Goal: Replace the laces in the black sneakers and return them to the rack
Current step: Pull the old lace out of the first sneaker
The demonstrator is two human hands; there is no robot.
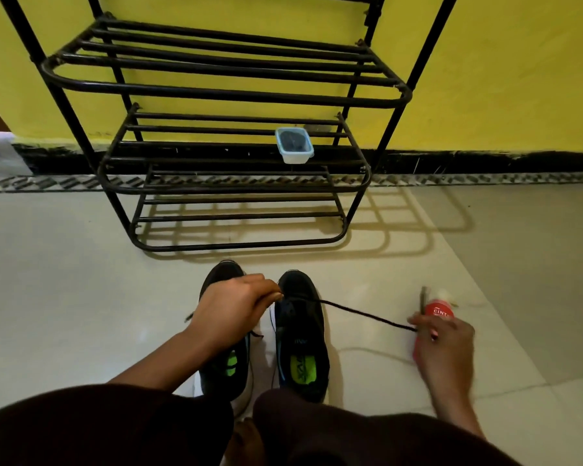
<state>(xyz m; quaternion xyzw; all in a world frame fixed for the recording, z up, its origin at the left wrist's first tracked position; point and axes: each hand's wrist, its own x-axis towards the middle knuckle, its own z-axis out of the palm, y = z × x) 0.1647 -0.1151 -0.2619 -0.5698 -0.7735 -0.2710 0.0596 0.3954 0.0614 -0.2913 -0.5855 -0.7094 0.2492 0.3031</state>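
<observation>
Dark-clad knees [115, 428] fill the bottom edge and hide the heels of both black sneakers on the floor before the rack [223, 94]. A forearm covers much of the left sneaker [223, 366]. The left hand [236, 307] pinches the black lace [360, 312] at the eyelets of the right sneaker [302, 338]. The right hand [446, 344], well apart, pinches the lace's far end, stretched taut. Green insole print is unreadable. Behind the right hand lies a red bottle [439, 311], its label reading "CINT", the rest covered. A lidded container [294, 145] sits on the middle shelf, its dark contents unclear.
</observation>
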